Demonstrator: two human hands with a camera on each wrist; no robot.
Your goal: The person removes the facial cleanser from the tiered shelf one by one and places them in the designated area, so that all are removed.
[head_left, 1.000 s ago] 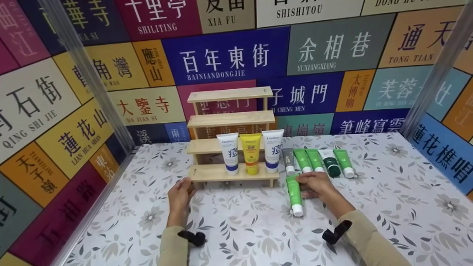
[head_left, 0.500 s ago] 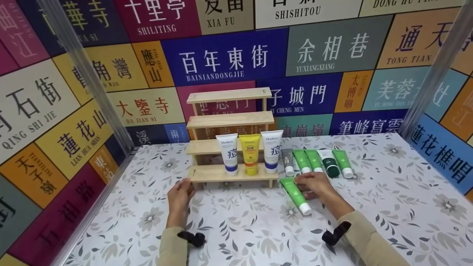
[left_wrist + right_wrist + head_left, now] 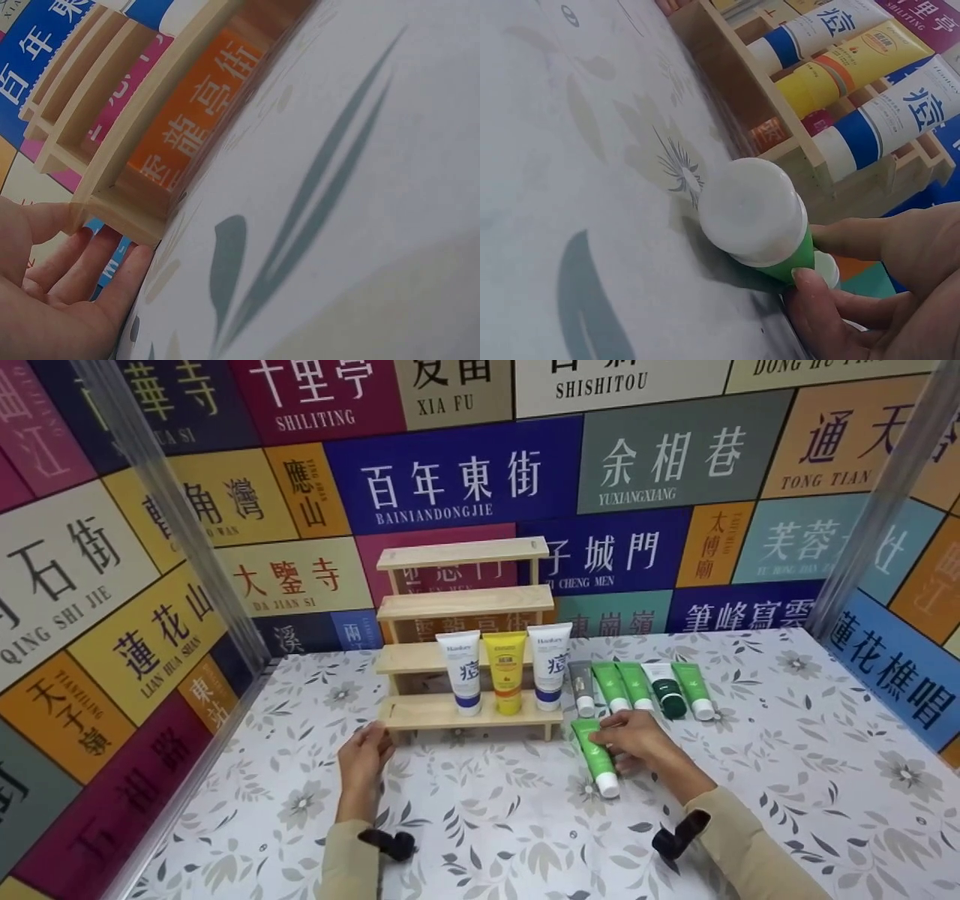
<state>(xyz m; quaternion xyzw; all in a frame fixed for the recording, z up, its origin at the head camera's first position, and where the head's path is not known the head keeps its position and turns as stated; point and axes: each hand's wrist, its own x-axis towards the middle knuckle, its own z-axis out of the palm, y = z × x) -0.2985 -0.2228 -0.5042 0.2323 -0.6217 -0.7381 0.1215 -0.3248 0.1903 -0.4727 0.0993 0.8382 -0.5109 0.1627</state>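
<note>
At the left, the left hand [image 3: 365, 755] rests on the flower-patterned table [image 3: 787, 780] with its fingers straight and relaxed, holding nothing, its fingertips [image 3: 112, 255] just beside the lower left corner of the wooden stepped rack [image 3: 465, 711]. On the rack's lowest step three tubes stand cap-down: a white and blue tube [image 3: 460, 671], a yellow tube [image 3: 505, 671] and a second white and blue tube [image 3: 549, 666]. Just right of the rack's front corner, the green tube [image 3: 596, 751] lies on the table with its white cap [image 3: 751, 210] pointing toward the person. The right hand [image 3: 634, 741] grips it, fingers and thumb curled round its body, though the wrist view is too close to show whether the tube is lifted clear of the table. Behind that hand a row of small tubes [image 3: 637, 688] lies side by side, mostly green.
</note>
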